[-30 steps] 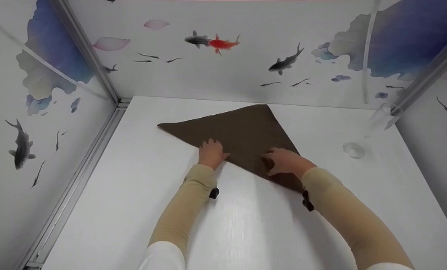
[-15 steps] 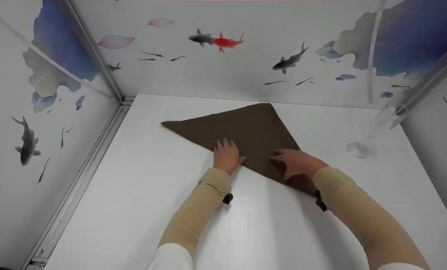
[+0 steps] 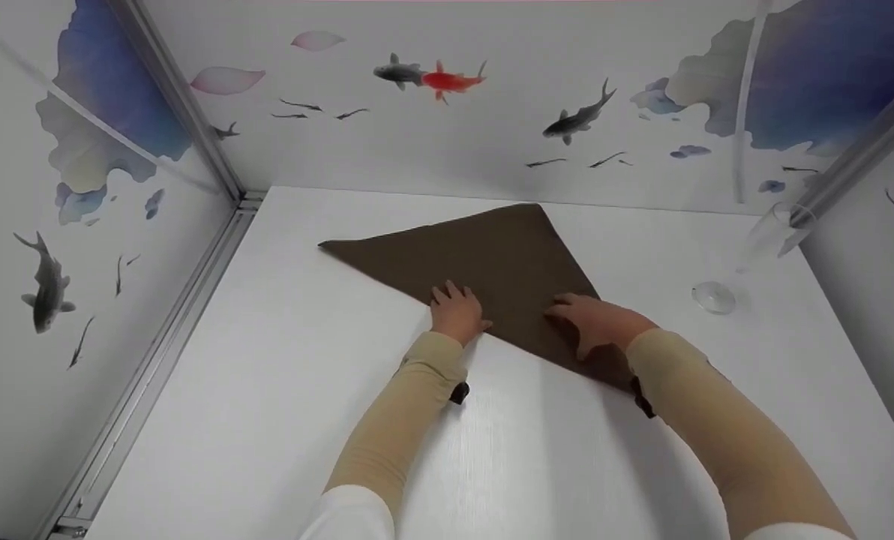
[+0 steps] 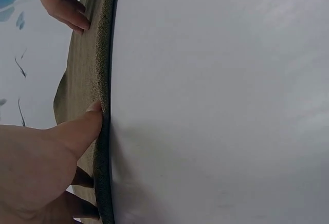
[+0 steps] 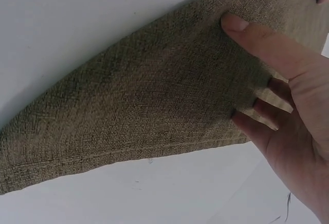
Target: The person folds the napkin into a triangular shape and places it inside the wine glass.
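A brown woven cloth, folded into a triangle, lies flat on the white table with its folded edge slanting along the near side. My left hand rests on the middle of that edge, fingers spread on the fabric. In the left wrist view its thumb lies right at the thick fold. Farther right, my right hand touches the cloth near its right corner. The right wrist view shows thumb and fingertips apart, pressing on the weave. Part of the right corner is hidden under the right wrist.
A clear glass stands at the table's back right, and a small round clear disc lies in front of it. White panels with painted fish surround the table at the back and both sides.
Both hands have slid a little to the right along the cloth, the left along the folded edge. The cloth keeps its triangular shape and place.
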`<state>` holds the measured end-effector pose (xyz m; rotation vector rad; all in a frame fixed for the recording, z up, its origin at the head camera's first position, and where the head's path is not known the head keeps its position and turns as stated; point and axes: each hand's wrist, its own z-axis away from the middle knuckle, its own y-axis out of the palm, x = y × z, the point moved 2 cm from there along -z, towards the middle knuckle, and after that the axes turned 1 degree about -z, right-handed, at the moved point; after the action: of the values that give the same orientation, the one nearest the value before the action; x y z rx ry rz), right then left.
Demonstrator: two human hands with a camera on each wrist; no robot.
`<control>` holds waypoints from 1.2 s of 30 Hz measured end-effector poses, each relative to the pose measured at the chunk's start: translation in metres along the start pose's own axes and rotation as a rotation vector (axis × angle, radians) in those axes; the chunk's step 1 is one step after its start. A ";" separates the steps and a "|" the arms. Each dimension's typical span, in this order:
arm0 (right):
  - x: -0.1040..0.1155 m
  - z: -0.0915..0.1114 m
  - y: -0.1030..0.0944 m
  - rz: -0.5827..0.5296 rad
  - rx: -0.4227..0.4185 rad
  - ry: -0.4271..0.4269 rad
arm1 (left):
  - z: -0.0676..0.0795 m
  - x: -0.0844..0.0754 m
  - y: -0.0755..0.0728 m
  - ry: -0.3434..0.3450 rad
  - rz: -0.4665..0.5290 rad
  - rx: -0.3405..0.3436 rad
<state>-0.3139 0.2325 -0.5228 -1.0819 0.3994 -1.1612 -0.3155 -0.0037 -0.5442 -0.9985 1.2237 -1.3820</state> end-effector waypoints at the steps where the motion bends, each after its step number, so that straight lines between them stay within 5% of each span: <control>1: 0.000 0.000 0.000 0.000 0.001 0.000 | 0.000 0.000 0.000 0.001 0.003 0.014; 12: 0.006 -0.001 0.000 0.016 -0.006 0.000 | -0.008 0.007 -0.007 0.039 0.026 0.140; 36: 0.024 -0.010 0.005 0.072 -0.034 0.062 | -0.030 0.029 -0.015 0.172 0.059 0.160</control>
<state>-0.3097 0.2067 -0.5255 -1.0546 0.5036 -1.1297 -0.3518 -0.0278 -0.5346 -0.7396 1.2351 -1.5179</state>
